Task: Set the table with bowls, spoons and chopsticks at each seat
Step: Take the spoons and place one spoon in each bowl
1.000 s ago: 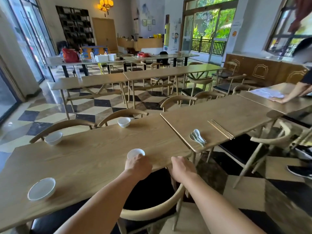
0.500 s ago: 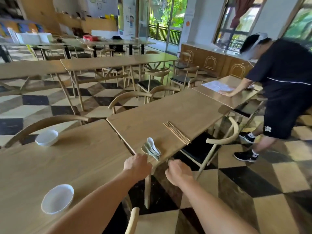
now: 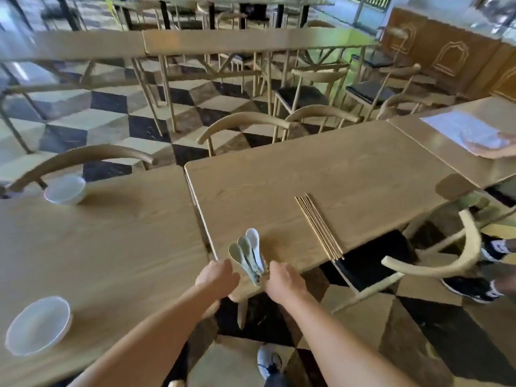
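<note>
Head view: looks down on stacked spoons (image 3: 248,254) at the near edge of the right-hand table (image 3: 349,169), close to its near left corner. Scoops pointing away and slightly left, handles pointing back toward the body, long axis roughly in line with the reach. Flanked closely on both sides: left hand (image 3: 217,275) just beside the handles, loosely curled over the table corner, nothing visibly in it; right hand (image 3: 282,277) just beside them on the other side, fingertips at or against the handle ends. Cannot tell whether that right hand already pinches the stack, with its fingers mostly hidden behind its own back. About equally near for both hands, the right perhaps nearer the handle tips. Probably calls for a pinch on the handles from the near end.

Further right on the same table, chopsticks (image 3: 318,227) in a flat bundle, apart from both hands, near ends at the table edge, long axis slanting away to the left. Over on the left-hand table (image 3: 125,241), far bowl (image 3: 65,189) and near bowl (image 3: 37,325) already at seats, no spoons or chopsticks beside them yet.
</note>
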